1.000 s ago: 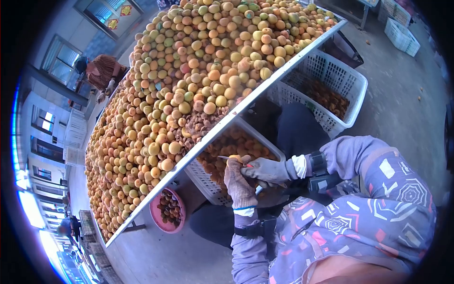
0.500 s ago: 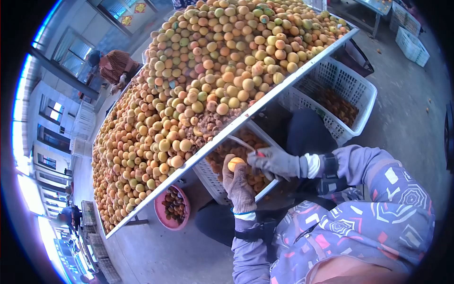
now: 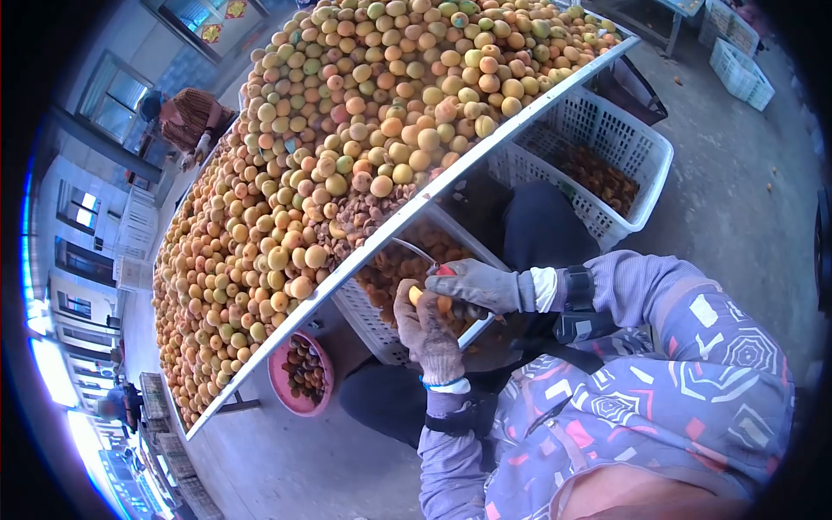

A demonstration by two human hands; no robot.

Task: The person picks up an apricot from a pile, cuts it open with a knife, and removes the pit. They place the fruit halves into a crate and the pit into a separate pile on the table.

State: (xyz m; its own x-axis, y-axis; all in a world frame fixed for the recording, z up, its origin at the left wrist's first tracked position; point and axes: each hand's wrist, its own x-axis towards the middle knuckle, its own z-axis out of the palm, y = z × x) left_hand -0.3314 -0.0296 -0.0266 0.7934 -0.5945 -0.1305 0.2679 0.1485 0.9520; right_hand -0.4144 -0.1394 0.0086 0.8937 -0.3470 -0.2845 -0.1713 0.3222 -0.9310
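My left hand [image 3: 431,336], in a grey knit glove, is closed around a yellow-orange apricot [image 3: 416,295], mostly hidden by the fingers. My right hand [image 3: 478,287], also gloved, is shut on the red handle of a curved knife [image 3: 419,250], its thin blade pointing up and left, away from the fruit. The two hands meet at the apricot, and orange flesh shows between them. Directly beneath is a white crate [image 3: 354,314] holding orange-brown apricot pieces. A large heap of whole apricots [image 3: 347,147] lies on the tilted-looking table just beyond my hands.
The table's white rim [image 3: 364,249] runs between the heap and my hands. A pink basin [image 3: 276,381] with dark brown pieces stands on the floor. Another white crate [image 3: 637,225] holds brown pieces at right. A person [image 3: 186,120] works across the table.
My right hand has moved left and closer against the apricot and left hand. The knife blade now points more steeply upward. The whole view has shifted slightly.
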